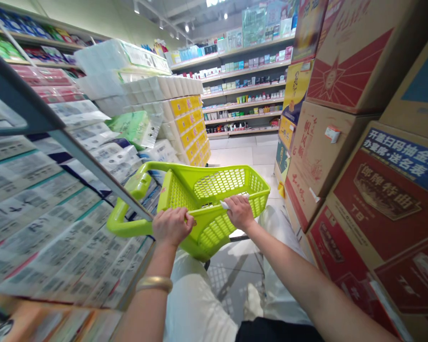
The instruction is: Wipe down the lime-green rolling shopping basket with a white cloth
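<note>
A lime-green plastic shopping basket (214, 190) is tilted in front of me in a shop aisle, its handle (128, 209) swung out to the left. My left hand (173, 225) is closed round the basket's near rim. My right hand (239, 211) presses a small white cloth or wipe (225, 204) against the rim further right, fingers curled on it. A gold bangle (154, 283) sits on my left forearm. The basket looks empty inside.
Shelves of wrapped tissue packs (57, 204) close in on the left, with stacked toilet rolls (157, 90) beyond. Tall stacks of cardboard cartons (360, 156) wall the right. The tiled aisle floor (242, 152) leads to far shelves (242, 85).
</note>
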{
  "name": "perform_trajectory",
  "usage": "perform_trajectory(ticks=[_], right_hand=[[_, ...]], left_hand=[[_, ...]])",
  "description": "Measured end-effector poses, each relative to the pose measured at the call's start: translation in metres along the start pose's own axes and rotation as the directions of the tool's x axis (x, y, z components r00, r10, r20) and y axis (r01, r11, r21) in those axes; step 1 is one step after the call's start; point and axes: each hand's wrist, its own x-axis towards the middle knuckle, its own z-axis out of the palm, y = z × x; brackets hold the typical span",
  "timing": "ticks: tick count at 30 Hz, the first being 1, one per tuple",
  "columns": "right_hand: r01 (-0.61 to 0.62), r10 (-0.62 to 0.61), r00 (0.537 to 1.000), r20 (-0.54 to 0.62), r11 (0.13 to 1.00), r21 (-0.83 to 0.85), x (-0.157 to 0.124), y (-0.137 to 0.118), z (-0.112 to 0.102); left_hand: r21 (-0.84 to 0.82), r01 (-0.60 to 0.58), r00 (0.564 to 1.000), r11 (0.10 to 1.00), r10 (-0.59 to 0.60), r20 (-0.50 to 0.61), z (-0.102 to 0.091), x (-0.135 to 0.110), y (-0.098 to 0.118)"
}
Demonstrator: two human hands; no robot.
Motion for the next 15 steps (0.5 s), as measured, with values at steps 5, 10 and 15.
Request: perform_trajectory(ticks=[5,10,15], right_hand=[[-0.197,0.199,0.974,-0.103,0.98,0.03,-0.005,0.001,0.0],[-0.244,0.25,0.968,-0.032,0.961,0.129,0.013,-0.058,0.006],[-0.082,0.077,0.996,0.035,0.977,0.195,0.033,-0.11,0.011]], left_hand=[[0.001,0.03,1.0,1.0,-0.03,-0.006,0.001,0.001,0.003],[-0.019,0.067,0.998,0.998,-0.067,-0.016,0.004,0.001,0.006],[0.0,0.044,0.999,0.999,-0.044,-0.022,0.006,0.002,-0.001]])
